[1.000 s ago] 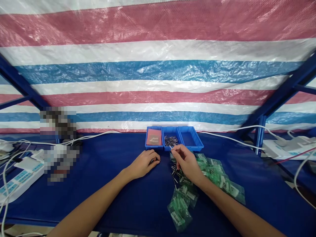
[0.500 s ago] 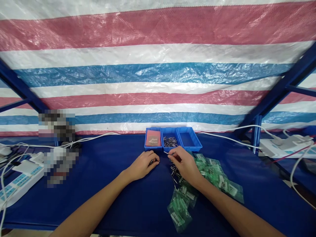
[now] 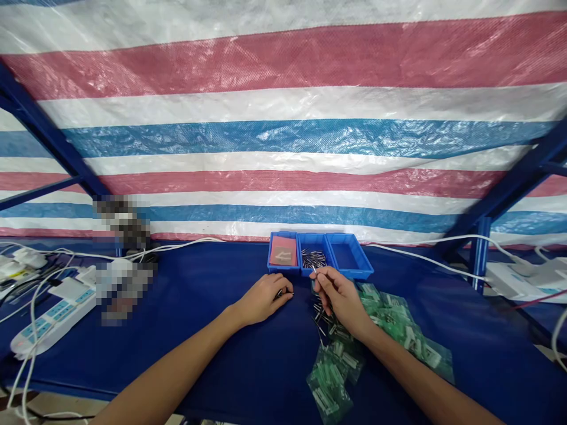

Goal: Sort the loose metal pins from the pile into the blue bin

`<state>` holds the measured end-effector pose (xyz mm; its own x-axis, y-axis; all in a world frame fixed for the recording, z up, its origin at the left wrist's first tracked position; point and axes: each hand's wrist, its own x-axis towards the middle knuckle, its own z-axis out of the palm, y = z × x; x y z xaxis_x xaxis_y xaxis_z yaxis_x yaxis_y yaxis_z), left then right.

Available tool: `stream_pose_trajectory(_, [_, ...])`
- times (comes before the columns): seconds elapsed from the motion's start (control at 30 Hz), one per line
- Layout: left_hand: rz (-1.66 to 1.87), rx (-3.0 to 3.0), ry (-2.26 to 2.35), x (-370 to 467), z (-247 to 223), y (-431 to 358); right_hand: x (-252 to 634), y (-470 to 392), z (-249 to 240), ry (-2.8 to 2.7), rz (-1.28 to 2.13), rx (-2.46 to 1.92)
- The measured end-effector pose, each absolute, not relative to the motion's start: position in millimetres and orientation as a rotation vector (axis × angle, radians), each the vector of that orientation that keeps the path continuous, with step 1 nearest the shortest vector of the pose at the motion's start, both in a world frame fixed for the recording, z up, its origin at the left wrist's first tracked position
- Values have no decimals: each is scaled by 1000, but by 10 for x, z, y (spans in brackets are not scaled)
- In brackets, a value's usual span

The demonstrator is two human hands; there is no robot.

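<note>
My left hand [image 3: 263,298] rests on the blue table with its fingers curled around some small dark, shiny pieces, mostly hidden. Just in front of the middle bin, my right hand [image 3: 340,295] pinches a thin metal rod [image 3: 314,269] between thumb and fingertips. The middle blue bin [image 3: 305,273] contains many similar slim dark and silver rods [image 3: 313,258]. A loose pile of such rods [image 3: 319,321] lies beneath and beside my right hand. Clear bags with green and white contents [image 3: 330,378] lie close to my right wrist.
The left blue bin [image 3: 270,260] holds a pink pad with white pieces [image 3: 283,255]; the right bin [image 3: 364,267] shows its bare bottom. More green bags [image 3: 401,321] spread to the right. Power strips [image 3: 53,324] and white cables lie at both sides. Behind hangs a striped tarp [image 3: 283,136].
The view has shifted slightly, moving everything rightward. My right hand has turned the thin rod from lying sideways to more upright by the middle bin. My left hand stays closed on the table.
</note>
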<state>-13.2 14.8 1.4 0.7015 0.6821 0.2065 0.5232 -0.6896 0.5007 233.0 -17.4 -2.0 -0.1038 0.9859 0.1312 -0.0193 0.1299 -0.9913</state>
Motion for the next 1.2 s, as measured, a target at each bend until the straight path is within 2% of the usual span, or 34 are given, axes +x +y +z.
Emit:
stream_pose_trajectory(0.2, [538, 2502, 927, -137, 16, 142, 2334, -171, 49, -1257, 1196, -1034])
stream_pose_trajectory(0.47, [537, 2505, 926, -130, 28, 141, 2355, -213, -93, -1362, 1096, -1136])
stream_pose_trajectory(0.8, [522, 2533, 942, -130, 31, 124, 2371, -235, 27, -1602, 755, -1178])
stream_pose_trajectory(1.2, [541, 2564, 956, -128, 6, 122, 2330, -207, 55, -1334, 1169, -1080])
